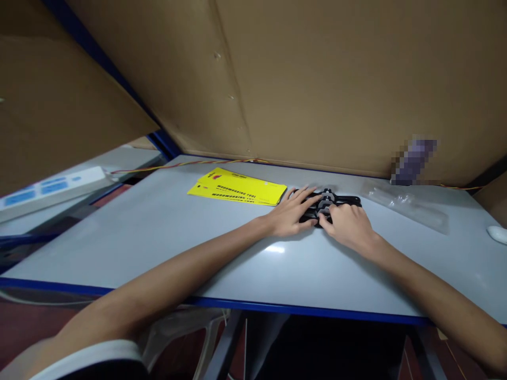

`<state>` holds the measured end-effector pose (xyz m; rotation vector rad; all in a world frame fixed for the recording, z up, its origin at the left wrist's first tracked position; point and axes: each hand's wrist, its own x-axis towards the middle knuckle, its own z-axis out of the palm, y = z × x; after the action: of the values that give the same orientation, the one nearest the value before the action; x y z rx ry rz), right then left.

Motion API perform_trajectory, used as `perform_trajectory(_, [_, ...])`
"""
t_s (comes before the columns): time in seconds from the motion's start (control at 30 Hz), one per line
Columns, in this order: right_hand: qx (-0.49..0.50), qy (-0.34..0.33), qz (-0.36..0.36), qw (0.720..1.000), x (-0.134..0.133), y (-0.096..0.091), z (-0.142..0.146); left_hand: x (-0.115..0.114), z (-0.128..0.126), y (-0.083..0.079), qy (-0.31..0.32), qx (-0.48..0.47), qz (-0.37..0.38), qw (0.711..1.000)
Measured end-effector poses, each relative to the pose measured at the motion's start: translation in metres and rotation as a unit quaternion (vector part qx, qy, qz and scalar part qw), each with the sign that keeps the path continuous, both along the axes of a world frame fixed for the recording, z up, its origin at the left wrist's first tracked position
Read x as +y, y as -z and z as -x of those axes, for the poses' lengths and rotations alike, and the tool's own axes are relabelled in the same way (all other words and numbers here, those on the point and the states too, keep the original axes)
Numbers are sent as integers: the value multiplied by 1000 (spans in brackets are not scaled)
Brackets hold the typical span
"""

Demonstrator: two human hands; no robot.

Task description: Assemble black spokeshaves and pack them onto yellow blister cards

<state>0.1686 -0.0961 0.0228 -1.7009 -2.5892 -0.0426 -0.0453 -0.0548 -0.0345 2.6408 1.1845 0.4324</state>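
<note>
A small heap of black plastic tool parts lies on the pale grey table, towards its far side. My left hand rests on the heap's left end, fingers stretched out and spread over the parts. At the heap's near side my right hand has its fingers curled and pinched on the black parts. Both forearms reach in from the near edge.
A stack of yellow printed cards lies left of the heap. Clear plastic bags lie to the right, a white object at the right edge. Cardboard walls close the back. A white power strip sits far left.
</note>
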Motion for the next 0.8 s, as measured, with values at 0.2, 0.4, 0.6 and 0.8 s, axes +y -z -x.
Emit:
perform_trajectory(0.2, [36,53,39,997,-7,2,9,3,4,2,12,18,24,999])
perform_trajectory(0.4, [51,-68,22,996,-17,8,-2,2,0,-3,17,24,15,999])
perform_trajectory(0.6, [114,-131,-5,985,-9,24,-23,-9,-1,-11,13,10,-109,994])
perform_trajectory(0.8, [110,-143,-19,983,-13,22,-26,-11,0,-14,76,26,-91,993])
